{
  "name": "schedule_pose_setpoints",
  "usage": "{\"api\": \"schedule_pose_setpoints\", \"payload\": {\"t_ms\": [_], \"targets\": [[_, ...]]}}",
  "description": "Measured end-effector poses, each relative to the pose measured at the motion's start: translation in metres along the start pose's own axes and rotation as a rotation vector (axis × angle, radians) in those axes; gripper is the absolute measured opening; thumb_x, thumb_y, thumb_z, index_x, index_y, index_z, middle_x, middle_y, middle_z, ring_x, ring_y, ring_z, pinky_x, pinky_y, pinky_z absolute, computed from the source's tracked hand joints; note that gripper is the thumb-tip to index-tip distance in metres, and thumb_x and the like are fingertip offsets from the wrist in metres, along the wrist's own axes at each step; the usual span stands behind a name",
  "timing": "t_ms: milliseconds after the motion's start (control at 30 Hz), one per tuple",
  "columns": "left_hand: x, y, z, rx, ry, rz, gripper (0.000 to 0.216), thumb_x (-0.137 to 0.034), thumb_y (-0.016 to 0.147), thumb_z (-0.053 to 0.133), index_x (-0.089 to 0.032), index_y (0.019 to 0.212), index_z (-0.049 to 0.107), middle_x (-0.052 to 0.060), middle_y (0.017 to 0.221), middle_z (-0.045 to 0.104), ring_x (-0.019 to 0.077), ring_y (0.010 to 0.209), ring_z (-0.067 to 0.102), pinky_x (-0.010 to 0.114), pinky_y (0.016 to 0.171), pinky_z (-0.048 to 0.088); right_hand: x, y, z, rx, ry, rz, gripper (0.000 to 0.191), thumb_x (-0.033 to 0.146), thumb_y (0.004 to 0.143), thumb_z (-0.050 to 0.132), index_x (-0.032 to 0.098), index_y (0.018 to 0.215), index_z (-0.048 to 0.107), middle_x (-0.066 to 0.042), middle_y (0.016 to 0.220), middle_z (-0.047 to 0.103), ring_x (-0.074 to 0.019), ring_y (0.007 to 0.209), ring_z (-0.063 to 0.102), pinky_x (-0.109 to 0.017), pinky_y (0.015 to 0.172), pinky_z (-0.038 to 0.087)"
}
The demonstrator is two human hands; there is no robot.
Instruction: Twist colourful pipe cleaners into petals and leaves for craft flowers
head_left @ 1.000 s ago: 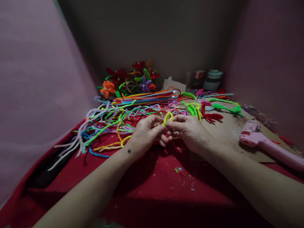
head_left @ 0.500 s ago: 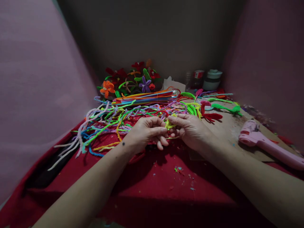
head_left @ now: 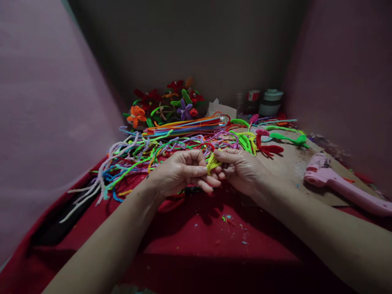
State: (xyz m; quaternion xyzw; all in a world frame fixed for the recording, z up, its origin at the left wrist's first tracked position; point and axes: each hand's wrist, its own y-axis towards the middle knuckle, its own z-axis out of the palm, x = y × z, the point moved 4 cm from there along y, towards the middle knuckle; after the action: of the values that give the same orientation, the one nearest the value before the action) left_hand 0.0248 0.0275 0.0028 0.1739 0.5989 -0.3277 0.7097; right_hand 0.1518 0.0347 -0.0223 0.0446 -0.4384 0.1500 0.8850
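My left hand [head_left: 179, 171] and my right hand [head_left: 241, 167] meet over the red cloth [head_left: 196, 241], fingertips pinched together on one yellow pipe cleaner [head_left: 212, 163] bent into a small loop. Just behind the hands lies a tangled heap of loose pipe cleaners [head_left: 147, 151] in many colours. Scissors with red handles [head_left: 173, 202] lie partly hidden under my left hand.
A packet of straight pipe cleaners [head_left: 186, 124] lies behind the heap, with finished pipe-cleaner flowers [head_left: 165, 104] at the back. Green and red leaf shapes [head_left: 269, 141] rest on brown cardboard [head_left: 294, 167]. A pink glue gun [head_left: 337, 183] lies at right. Jars [head_left: 265, 102] stand by the wall.
The yellow loop has been squeezed flatter between my fingers. Both hands have shifted slightly left and down toward the cloth.
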Motion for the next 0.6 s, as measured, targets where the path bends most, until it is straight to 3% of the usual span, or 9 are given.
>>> {"api": "schedule_pose_setpoints", "payload": {"t_ms": [300, 500, 600], "targets": [[-0.0026, -0.0014, -0.0004, 0.027, 0.013, -0.016, 0.015, -0.012, 0.073, 0.061, -0.013, 0.072, 0.047, 0.012, 0.08, 0.07, 0.0251, 0.084, 0.067, 0.034, 0.071, 0.053, 0.0025, -0.001, -0.0011, -0.041, -0.029, -0.002, 0.015, 0.024, 0.062, 0.07, 0.015, 0.059, 0.058, 0.003, 0.047, 0.054, -0.0071, 0.04, 0.046, -0.018, 0.038, 0.034], [-0.0037, -0.0005, -0.002, -0.003, 0.037, -0.005, 0.015, -0.013, 0.073, 0.062, -0.013, 0.074, 0.047, 0.009, 0.078, 0.069, 0.0228, 0.081, 0.067, 0.033, 0.072, 0.053, 0.0005, 0.0031, -0.0045, -0.049, 0.044, 0.02, 0.016, 0.025, 0.062, 0.07, 0.015, 0.061, 0.058, 0.003, 0.049, 0.055, -0.0075, 0.042, 0.047, -0.02, 0.042, 0.038], [-0.0021, 0.0009, 0.0018, -0.076, 0.149, -0.013, 0.017, -0.02, 0.074, 0.063, -0.014, 0.081, 0.049, 0.007, 0.076, 0.067, 0.0217, 0.073, 0.068, 0.031, 0.061, 0.054, 0.001, 0.0024, -0.0043, -0.033, -0.015, -0.029, 0.019, 0.029, 0.063, 0.07, 0.015, 0.062, 0.057, 0.003, 0.05, 0.056, -0.0084, 0.043, 0.049, -0.022, 0.042, 0.038]]}}
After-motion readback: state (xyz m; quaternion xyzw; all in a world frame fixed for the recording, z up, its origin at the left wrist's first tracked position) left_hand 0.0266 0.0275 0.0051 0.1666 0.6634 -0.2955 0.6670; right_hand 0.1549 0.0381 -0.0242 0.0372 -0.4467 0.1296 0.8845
